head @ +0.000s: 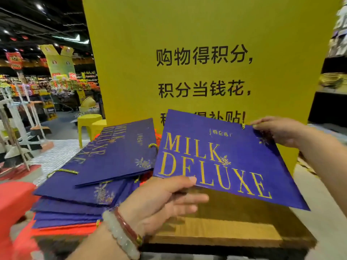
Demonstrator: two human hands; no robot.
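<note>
Purple flat paper gift bag (216, 151) with gold lettering sits centre-right of the frame, held over a wooden table (234, 224). Your left hand (159, 203) pinches its lower edge, and your right hand (276, 130) seemingly grips its upper-right corner.

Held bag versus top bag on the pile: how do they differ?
The held bag is lifted, gripped by the left hand and right hand; the top bag on the pile lies untouched. The held bag's lettering reads nearly level; the top bag on the pile is turned, its lettering running sideways. Both are flat purple MILK DELUXE bags, gold print.
</note>
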